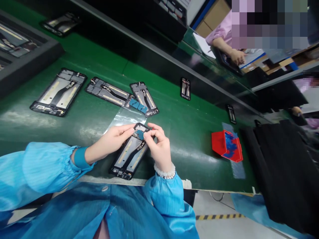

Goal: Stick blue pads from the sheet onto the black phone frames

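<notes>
An opened phone body [128, 156] with a black rim, silver plate and black ribbon cable lies tilted near the bench's front edge. Across its upper part sits a small blue adhesive piece [140, 134]. My left hand [112, 141] grips the phone's upper left edge, its thumb resting beside the blue piece. On the other side, my right hand [159, 146] has thumb and forefinger closed at the blue piece's right edge, the other fingers curled. Just beyond lies a clear sheet [127, 116] bearing a strip of blue adhesive pieces [138, 105].
More phone bodies lie across the green bench: one at left [59, 93], two behind the sheet [109, 91] [144, 96]. A black foam tray [32, 66] stands at far left. A red bin [218, 142] holds blue scraps. A co-worker's hand [238, 56] shows across the divider.
</notes>
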Available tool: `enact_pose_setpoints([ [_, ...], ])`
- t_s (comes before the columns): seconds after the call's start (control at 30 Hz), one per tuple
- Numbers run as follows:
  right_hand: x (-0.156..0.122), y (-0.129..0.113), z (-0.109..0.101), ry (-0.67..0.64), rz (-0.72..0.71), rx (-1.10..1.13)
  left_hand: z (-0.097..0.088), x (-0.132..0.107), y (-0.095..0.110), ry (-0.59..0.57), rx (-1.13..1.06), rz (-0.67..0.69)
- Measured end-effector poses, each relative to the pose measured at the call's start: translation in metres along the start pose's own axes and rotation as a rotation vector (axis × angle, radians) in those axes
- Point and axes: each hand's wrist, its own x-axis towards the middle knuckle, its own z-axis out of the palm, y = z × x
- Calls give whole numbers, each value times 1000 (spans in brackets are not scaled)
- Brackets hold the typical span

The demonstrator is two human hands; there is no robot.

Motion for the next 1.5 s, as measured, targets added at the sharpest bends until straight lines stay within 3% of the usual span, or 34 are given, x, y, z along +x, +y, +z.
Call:
enact_pose_setpoints([
  [0.4, 7, -1, -3, -79, 38, 20, -1, 0, -3, -14, 42, 50],
  [1.17, 5, -4, 1, -74, 52, 10, 3, -1, 4, -53, -55, 43],
  [1.5, 4, -7, 3, -64, 45, -6, 7, -2, 6, 22, -123, -7],
])
